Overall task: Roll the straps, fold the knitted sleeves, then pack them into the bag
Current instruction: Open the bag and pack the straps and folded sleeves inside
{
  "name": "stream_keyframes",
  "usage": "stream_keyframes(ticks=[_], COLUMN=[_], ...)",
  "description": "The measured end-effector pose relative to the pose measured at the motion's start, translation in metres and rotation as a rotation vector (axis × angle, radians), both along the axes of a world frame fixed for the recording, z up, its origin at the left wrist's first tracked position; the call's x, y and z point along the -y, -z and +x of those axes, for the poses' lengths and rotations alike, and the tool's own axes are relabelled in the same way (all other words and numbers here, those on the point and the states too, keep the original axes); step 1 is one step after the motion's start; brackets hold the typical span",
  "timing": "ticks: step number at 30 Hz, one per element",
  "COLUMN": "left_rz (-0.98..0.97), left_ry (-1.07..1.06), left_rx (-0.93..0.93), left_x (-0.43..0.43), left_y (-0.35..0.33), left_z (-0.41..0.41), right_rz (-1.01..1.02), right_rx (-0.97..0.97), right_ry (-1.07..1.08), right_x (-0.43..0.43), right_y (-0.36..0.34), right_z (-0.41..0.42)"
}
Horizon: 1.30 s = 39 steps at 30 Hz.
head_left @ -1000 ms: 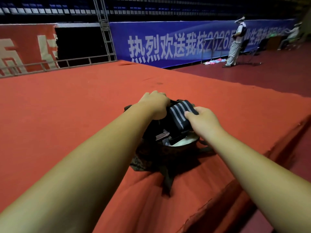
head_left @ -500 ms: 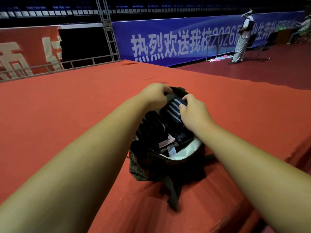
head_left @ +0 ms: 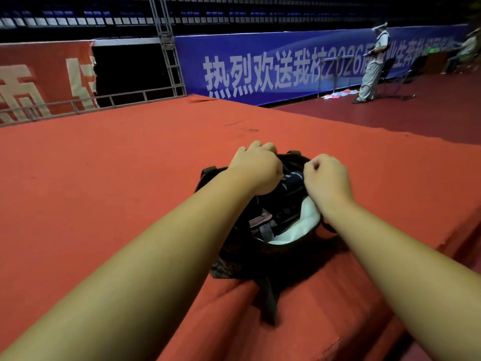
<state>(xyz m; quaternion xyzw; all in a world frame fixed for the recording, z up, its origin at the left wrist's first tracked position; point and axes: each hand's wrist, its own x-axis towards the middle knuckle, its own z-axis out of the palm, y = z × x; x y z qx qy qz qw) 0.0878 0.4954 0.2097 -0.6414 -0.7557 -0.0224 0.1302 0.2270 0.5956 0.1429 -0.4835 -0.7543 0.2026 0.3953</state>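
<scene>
Packing seems to be the step in hand, judging from the head view: the striped roll (head_left: 292, 179) sits low in the mouth of the bag (head_left: 263, 256). To finish it well, I would spread the rim wide and press the roll down beside the other contents, so that it does not spring open, before letting the mouth close. The soft bag wall may sag inward, so an even pull on both sides should help.

The bag stands on the red platform (head_left: 117, 165), close to its near edge and toward its right side, with one dark strap hanging over that edge. The left hand (head_left: 255, 165) is at the far left of the rim, fingers curled over the black fabric and gripping it. The right hand (head_left: 328, 175) is at the right rim, curled into a fist; what it holds is hidden. The roll lies between the two hands, just beside each, above the white lining (head_left: 304, 225).
</scene>
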Motion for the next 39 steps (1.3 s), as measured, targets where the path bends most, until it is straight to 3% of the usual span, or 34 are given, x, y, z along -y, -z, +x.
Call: stream_keyframes(ticks=[3, 6, 16, 20, 27, 31, 33, 35, 39], left_rz=[-0.028, -0.018, -0.002, -0.054, 0.1, 0.156, 0.21, 0.11, -0.12], left_ry=[-0.084, -0.142, -0.155, -0.154, -0.156, -0.33, -0.52, -0.672, -0.56], left_rx=[0.088, 0.179, 0.267, 0.227, 0.269, 0.28, 0.383, 0.538, 0.892], left_x=[-0.003, -0.004, -0.003, 0.006, 0.062, 0.108, 0.129, 0.148, 0.176], left_y=[0.003, 0.008, 0.015, 0.005, -0.017, -0.016, -0.012, -0.01, 0.002], left_z=[0.002, 0.005, 0.013, 0.005, -0.027, -0.031, -0.028, -0.021, -0.017], right_rz=[-0.117, -0.253, 0.06, -0.027, -0.216, -0.315, -0.348, -0.362, -0.351], right_rx=[0.13, 0.09, -0.049, 0.039, 0.087, 0.194, 0.194, 0.172, 0.073], right_ry=[0.13, 0.038, 0.03, 0.023, -0.176, -0.281, -0.29, -0.279, -0.218], right_x=[-0.001, -0.011, -0.006, -0.006, 0.021, 0.046, 0.056, 0.064, 0.077], right_y=[0.01, 0.016, -0.06, -0.064, -0.056, -0.051, -0.052, -0.055, -0.057], right_z=[0.018, 0.029, 0.017, 0.015, 0.037, 0.052, 0.058, 0.062, 0.063])
